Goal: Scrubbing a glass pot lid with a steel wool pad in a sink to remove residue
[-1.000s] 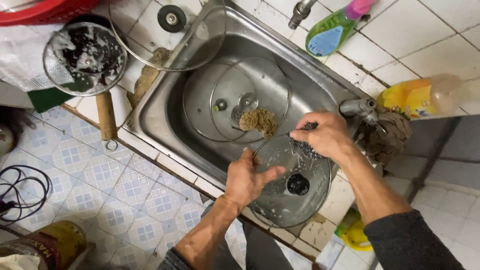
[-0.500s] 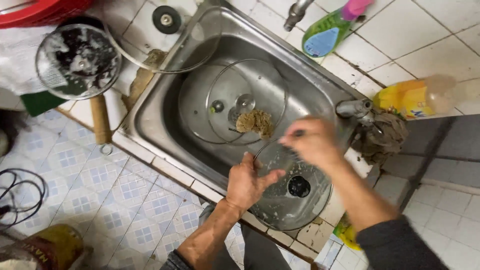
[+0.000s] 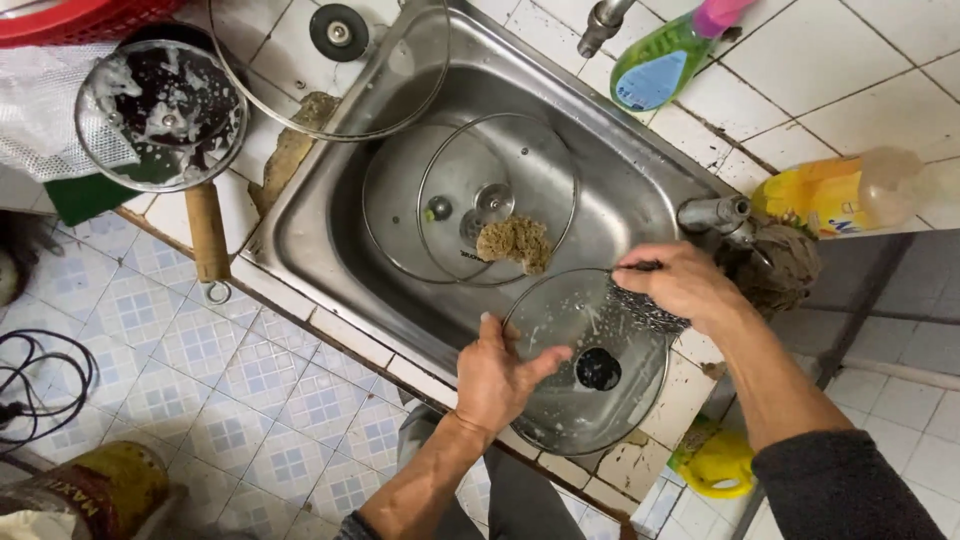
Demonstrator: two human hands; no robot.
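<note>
Scrubbing round glass lid (image 3: pixel 575 400), wiry steel wool (image 3: pixel 648 312), right hand (image 3: pixel 680 285)

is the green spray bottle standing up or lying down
Lying down: the green spray bottle rests on its side on the tiled counter behind the sink.

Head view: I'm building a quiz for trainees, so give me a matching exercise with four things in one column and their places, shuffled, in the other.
Things:
1. steel scourer
2. brown sponge
3. soapy lid
4. green spray bottle

Places:
A. on the lids in the sink
B. on the tiled counter beside the tap
C. under the right hand
D. on the wooden-handled pan left of the sink

Pairs: 1-C, 2-A, 3-D, 4-B
</note>
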